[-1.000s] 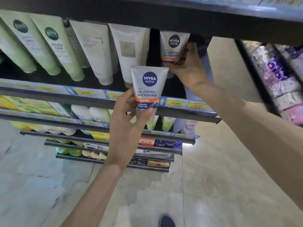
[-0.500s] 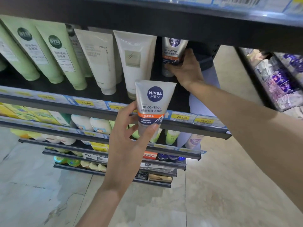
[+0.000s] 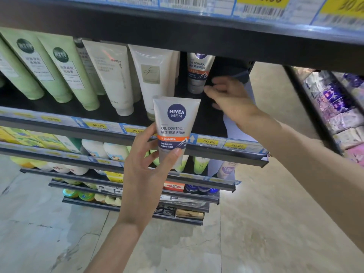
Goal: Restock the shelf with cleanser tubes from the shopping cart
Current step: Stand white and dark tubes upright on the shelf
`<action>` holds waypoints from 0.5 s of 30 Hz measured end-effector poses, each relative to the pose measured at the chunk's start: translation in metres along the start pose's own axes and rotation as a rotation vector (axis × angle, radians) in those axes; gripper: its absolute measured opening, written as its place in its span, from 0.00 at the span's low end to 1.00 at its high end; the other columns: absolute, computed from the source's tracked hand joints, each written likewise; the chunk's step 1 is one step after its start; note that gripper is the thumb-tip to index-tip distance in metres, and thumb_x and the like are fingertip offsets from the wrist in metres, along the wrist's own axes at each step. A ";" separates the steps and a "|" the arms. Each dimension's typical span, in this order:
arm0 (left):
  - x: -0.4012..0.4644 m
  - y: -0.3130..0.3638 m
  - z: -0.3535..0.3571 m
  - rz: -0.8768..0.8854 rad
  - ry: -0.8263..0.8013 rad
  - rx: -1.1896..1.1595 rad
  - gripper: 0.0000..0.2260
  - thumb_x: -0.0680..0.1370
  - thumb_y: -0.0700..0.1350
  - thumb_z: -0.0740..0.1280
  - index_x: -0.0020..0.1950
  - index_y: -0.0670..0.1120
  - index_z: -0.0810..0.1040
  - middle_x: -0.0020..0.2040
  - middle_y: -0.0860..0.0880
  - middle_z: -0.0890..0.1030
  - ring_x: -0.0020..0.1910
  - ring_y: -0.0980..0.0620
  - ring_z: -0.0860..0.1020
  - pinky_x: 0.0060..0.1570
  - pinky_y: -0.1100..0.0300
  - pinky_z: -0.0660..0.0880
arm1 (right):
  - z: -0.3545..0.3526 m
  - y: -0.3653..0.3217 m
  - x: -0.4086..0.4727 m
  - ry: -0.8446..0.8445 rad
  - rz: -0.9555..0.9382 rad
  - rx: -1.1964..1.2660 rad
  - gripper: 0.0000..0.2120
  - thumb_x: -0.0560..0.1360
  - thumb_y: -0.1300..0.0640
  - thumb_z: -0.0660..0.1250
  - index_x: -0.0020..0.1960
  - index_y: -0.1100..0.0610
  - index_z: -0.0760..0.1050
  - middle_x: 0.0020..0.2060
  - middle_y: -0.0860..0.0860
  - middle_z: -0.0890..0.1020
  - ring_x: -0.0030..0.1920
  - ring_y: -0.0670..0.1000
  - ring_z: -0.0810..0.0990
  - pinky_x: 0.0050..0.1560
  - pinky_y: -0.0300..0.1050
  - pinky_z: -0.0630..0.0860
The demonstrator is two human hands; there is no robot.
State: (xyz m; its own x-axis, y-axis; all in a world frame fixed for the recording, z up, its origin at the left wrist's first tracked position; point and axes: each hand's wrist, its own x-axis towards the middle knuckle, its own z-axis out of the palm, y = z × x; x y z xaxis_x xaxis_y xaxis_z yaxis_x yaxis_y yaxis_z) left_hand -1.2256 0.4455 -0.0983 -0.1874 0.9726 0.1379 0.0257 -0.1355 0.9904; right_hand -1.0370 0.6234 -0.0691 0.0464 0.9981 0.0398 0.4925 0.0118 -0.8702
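Silver plastic fills your left hand: thumb and fingers pinch the lower end of a silver Nivea Men cleanser tube with an orange band, held cap-down in front of the black metal shelf's edge. Your right hand reaches onto the shelf with loose fingers, gripping nothing, fingertips just beside a matching silver tube standing at the back. White tubes and pale green tubes line up to the left.
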 end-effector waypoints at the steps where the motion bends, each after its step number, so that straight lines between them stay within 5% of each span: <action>1: 0.000 0.002 0.000 0.000 0.001 0.000 0.24 0.78 0.41 0.75 0.73 0.54 0.75 0.64 0.52 0.83 0.64 0.50 0.81 0.62 0.54 0.79 | -0.008 -0.004 -0.017 -0.051 -0.031 0.027 0.19 0.79 0.50 0.72 0.67 0.54 0.76 0.56 0.48 0.82 0.59 0.47 0.81 0.64 0.53 0.80; 3: -0.001 0.004 -0.001 0.004 0.002 -0.001 0.24 0.78 0.41 0.74 0.73 0.53 0.75 0.63 0.52 0.84 0.63 0.51 0.81 0.61 0.56 0.79 | -0.023 -0.013 -0.053 -0.171 -0.116 0.052 0.12 0.81 0.57 0.69 0.64 0.54 0.79 0.54 0.48 0.85 0.58 0.46 0.83 0.62 0.50 0.81; 8: -0.001 0.012 0.003 0.016 0.008 0.008 0.25 0.77 0.41 0.75 0.73 0.54 0.76 0.60 0.55 0.85 0.61 0.52 0.82 0.60 0.59 0.79 | -0.031 -0.033 -0.105 -0.453 -0.165 0.198 0.15 0.77 0.58 0.70 0.63 0.58 0.79 0.55 0.50 0.86 0.57 0.48 0.85 0.56 0.41 0.81; 15: 0.010 0.020 0.017 0.081 -0.059 -0.004 0.24 0.79 0.40 0.74 0.74 0.51 0.75 0.62 0.53 0.84 0.63 0.49 0.81 0.62 0.49 0.79 | -0.027 -0.039 -0.102 -0.466 -0.179 0.203 0.15 0.75 0.60 0.73 0.61 0.52 0.79 0.54 0.44 0.87 0.54 0.44 0.86 0.51 0.36 0.81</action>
State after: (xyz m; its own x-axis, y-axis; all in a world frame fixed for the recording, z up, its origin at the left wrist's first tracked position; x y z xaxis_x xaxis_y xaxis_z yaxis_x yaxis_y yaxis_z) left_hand -1.2100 0.4555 -0.0774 -0.1266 0.9679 0.2172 0.0340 -0.2146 0.9761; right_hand -1.0374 0.5195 -0.0258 -0.4357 0.9000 0.0140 0.2775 0.1491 -0.9491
